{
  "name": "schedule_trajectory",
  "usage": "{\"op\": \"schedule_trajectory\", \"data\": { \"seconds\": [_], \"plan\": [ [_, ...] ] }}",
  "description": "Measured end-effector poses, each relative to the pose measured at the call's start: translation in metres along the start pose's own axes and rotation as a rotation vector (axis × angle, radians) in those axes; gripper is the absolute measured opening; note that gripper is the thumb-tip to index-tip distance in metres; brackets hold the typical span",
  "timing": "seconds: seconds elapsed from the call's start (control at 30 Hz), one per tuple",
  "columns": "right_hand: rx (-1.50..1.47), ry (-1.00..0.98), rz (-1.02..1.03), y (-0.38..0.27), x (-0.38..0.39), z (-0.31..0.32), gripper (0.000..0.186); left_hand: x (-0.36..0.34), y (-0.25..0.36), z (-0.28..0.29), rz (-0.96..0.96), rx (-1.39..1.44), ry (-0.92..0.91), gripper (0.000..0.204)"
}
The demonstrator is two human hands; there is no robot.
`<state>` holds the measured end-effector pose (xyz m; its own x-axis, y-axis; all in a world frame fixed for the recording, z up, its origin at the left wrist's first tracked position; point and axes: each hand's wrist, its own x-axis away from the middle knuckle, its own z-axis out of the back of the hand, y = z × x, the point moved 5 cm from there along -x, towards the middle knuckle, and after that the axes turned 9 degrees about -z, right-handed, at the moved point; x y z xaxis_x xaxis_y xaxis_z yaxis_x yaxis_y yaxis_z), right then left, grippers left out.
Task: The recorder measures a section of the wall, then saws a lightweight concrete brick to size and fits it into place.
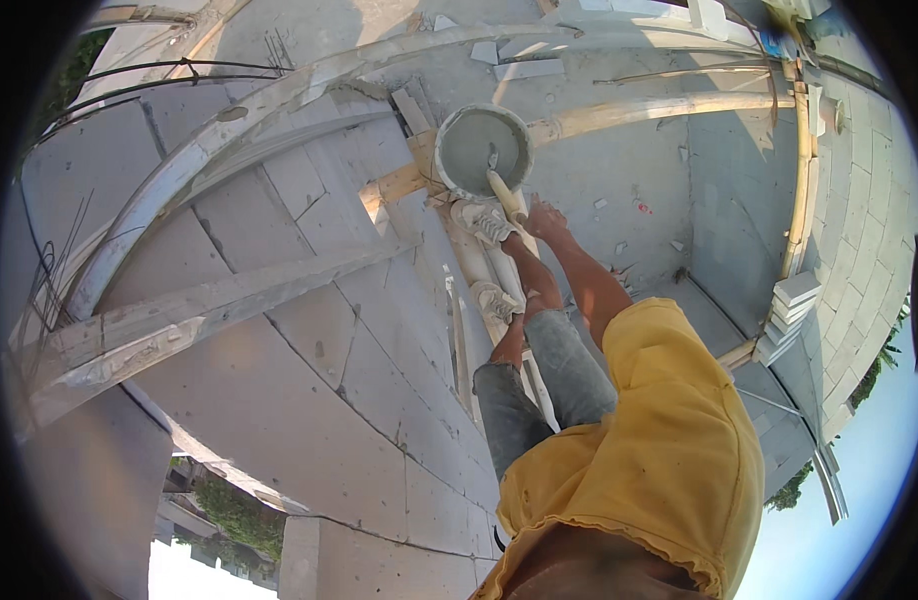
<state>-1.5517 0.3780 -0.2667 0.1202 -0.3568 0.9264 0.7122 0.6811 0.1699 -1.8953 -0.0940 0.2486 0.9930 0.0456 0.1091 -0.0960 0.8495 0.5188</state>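
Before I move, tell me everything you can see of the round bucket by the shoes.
The round bucket is seen from above, apparently upright, its pale rim smeared grey. Smooth grey wet mix, like mortar, fills much of it. A pale handle-like piece crosses the near rim, its grey end over the mix. The front shoe is close below; whether they touch is unclear. The right hand is nearby, apart from the bucket. What supports its base is hidden.

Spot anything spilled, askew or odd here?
Just minor litter: pale fragments and a red scrap on the grey floor, right of the bucket; the red stands out against grey. No obvious spill around the bucket.
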Motion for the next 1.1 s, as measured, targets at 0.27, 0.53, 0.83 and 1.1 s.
{"op": "schedule_trajectory", "data": {
  "seconds": [0.27,0.53,0.83,1.1],
  "plan": [
    [-0.288,0.169,0.036,-0.026,-0.106,-0.057,0.054,-0.023,-0.036,-0.118,-0.039,-0.059,-0.126,0.071],
    [0.066,0.476,0.236,0.008,-0.049,0.004,0.033,-0.022,-0.035,-0.115,-0.063,-0.039,-0.165,0.071],
    [0.45,0.711,0.228,0.061,-0.053,-0.01,0.064,-0.023,-0.036,-0.141,-0.093,-0.012,-0.214,0.072],
    [0.354,0.687,0.252,0.057,-0.035,-0.022,0.067,-0.024,-0.015,-0.134,-0.113,-0.052,-0.229,0.072]
  ]
}}
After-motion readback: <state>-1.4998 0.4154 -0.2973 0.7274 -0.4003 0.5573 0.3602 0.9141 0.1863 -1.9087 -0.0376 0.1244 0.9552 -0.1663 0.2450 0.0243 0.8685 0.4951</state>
